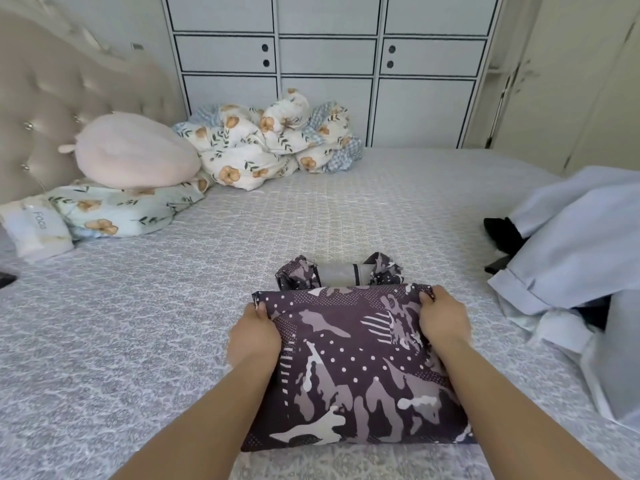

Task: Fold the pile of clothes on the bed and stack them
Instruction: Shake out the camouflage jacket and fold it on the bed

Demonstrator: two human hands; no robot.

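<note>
Left hand [254,336] and right hand [443,317]: fingers curled, each pinching a far corner of the patterned garment [353,375]. Garment: dark purple, camouflage-and-dot print, lying mid-fold on the near bed [138,323], collar end bunched beyond the fold. Progress, judged: early; no finished stack visible. Outstanding: pale blue clothes [571,244] heaped at right, with black items beneath.

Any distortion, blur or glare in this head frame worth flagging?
Head view: wide-angle bending bows the wardrobe lines and stretches the edges; light is soft and even, no glare; the pale garment at right is slightly smeared; the patterned garment and both hands look sharp.
</note>
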